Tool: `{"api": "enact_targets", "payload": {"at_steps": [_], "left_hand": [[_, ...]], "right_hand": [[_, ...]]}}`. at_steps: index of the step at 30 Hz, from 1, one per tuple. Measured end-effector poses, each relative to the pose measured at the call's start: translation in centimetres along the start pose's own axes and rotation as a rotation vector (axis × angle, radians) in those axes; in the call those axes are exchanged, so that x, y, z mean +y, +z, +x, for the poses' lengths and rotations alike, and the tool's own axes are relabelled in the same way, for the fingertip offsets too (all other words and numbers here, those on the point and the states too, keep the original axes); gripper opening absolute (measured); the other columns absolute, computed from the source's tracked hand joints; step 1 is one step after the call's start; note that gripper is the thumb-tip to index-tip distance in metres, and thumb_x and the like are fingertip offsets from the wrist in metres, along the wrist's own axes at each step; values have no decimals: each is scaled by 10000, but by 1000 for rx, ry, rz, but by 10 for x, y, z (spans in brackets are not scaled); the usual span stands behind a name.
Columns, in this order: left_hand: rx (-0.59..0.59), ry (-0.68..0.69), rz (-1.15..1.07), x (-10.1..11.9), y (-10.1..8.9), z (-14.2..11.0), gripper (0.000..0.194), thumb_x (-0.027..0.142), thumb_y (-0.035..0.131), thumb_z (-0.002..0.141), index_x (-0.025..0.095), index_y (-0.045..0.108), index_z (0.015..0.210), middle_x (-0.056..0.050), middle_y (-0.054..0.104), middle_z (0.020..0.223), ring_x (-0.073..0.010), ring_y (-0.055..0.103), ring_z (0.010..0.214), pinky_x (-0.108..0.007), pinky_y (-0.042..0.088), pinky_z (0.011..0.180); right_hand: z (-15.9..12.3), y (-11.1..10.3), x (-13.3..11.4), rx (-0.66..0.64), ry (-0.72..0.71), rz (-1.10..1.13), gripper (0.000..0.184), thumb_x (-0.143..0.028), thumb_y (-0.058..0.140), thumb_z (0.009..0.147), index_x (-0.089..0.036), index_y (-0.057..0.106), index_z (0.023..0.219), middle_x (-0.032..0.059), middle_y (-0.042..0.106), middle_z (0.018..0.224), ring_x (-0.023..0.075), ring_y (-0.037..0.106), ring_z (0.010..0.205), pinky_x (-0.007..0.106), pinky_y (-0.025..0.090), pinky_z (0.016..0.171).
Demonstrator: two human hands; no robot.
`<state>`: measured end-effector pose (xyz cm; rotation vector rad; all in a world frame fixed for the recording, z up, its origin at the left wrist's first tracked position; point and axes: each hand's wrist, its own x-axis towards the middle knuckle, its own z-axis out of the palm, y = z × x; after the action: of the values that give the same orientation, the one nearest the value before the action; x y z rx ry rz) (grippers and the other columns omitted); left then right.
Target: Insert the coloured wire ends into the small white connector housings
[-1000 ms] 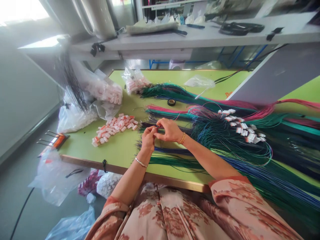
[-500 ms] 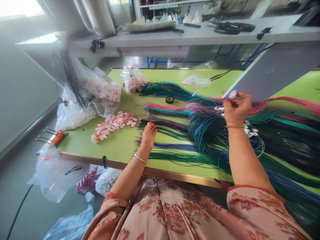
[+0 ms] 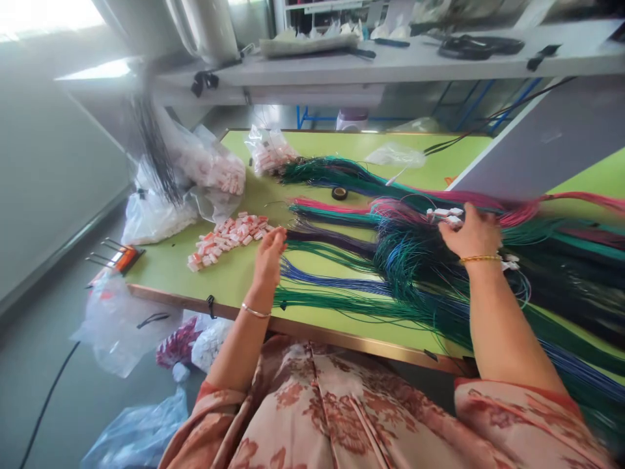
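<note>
Left hand (image 3: 268, 260) and right hand (image 3: 473, 233) are well apart over the green table (image 3: 195, 284), left one's fingers bunched right between the orange-and-white connector pile (image 3: 227, 238) and the dark wires (image 3: 342, 236), can't tell if it's pinching anything. Right one's at the white connectors (image 3: 443, 213), grip hidden too, with tangled blue-green wires (image 3: 398, 257) just left of it and a tape roll (image 3: 339, 193) further back, between the hands.

Green table (image 3: 161, 277); black tape roll (image 3: 339, 193), one, lying flat, far of middle; white shelf (image 3: 303, 74), far side, bearing a dark tool (image 3: 481, 47) at right; orange block (image 3: 125, 259) with metal prongs, table's left end; blue plastic bag (image 3: 139, 430), near left, on grey floor (image 3: 90, 384).
</note>
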<state>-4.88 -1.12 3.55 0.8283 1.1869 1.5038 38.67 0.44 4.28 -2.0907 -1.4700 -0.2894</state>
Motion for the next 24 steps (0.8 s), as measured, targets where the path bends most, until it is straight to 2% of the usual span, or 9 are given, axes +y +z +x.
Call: {"api": "enact_targets", "payload": {"at_steps": [2, 3, 6, 8, 10, 12, 18, 21, 24], "left_hand": [[42, 130, 199, 11, -31, 9, 262, 355, 665, 769, 187, 709, 964, -82, 703, 1065, -189, 628, 999, -305, 468, 864], [83, 176, 307, 15, -47, 14, 257, 338, 645, 774, 178, 712, 964, -81, 707, 1040, -194, 628, 978, -314, 467, 864], [234, 233, 676, 20, -94, 26, 241, 277, 596, 778, 165, 714, 956, -78, 702, 964, -217, 630, 897, -360, 474, 838], [280, 329, 895, 21, -119, 30, 226, 240, 572, 783, 184, 708, 954, -83, 692, 1017, -241, 606, 1005, -391, 451, 912], [304, 391, 1056, 21, -137, 29, 219, 209, 552, 792, 200, 701, 952, -91, 679, 1065, -254, 581, 1080, -420, 412, 981], [307, 426, 1156, 22, -150, 25, 228, 190, 523, 811, 202, 692, 963, -101, 666, 1104, -259, 564, 1122, -446, 361, 1042], [378, 416, 1275, 27, -169, 8, 293, 154, 503, 808, 194, 668, 1046, -135, 617, 1125, -297, 516, 1165, -487, 335, 1052], [428, 379, 1272, 28, -179, 4, 331, 179, 572, 780, 218, 658, 1098, -126, 589, 1088, -306, 519, 1146, -479, 362, 1037], [453, 326, 1240, 27, -189, 4, 435, 205, 662, 729, 238, 627, 1162, -108, 565, 1089, -286, 545, 1092, -449, 406, 1015]], "right_hand": [[-15, -18, -23, 115, -133, 50, 368, -307, 614, 827, -148, 638, 1158, 258, 620, 1094, 338, 566, 1004, 474, 396, 820], [-26, -25, -39, 98, -252, 126, 278, -298, 574, 860, -163, 665, 1085, 223, 649, 1038, 314, 580, 987, 454, 414, 840], [-72, -34, -103, -201, -540, 485, 155, -278, 563, 888, -190, 689, 904, 97, 694, 884, 205, 629, 827, 338, 480, 795], [-104, -29, -146, -467, -691, 620, 168, -266, 552, 906, -194, 701, 876, 66, 698, 861, 170, 632, 802, 294, 484, 766], [-132, -17, -182, -645, -808, 633, 178, -248, 551, 908, -192, 716, 873, 60, 698, 848, 160, 624, 792, 282, 474, 757], [-152, -4, -211, -745, -895, 539, 185, -244, 556, 905, -190, 733, 892, 71, 697, 861, 167, 617, 808, 290, 460, 765], [-172, 15, -271, -832, -929, 202, 285, -283, 453, 956, -185, 720, 979, 111, 673, 1014, 210, 604, 926, 297, 430, 734], [-176, 19, -286, -828, -891, 125, 285, -273, 430, 958, -169, 695, 973, 136, 666, 1043, 224, 602, 949, 300, 430, 735], [-180, 24, -290, -819, -861, 119, 272, -263, 418, 960, -154, 662, 1011, 148, 664, 1072, 229, 609, 956, 304, 433, 746]]}}
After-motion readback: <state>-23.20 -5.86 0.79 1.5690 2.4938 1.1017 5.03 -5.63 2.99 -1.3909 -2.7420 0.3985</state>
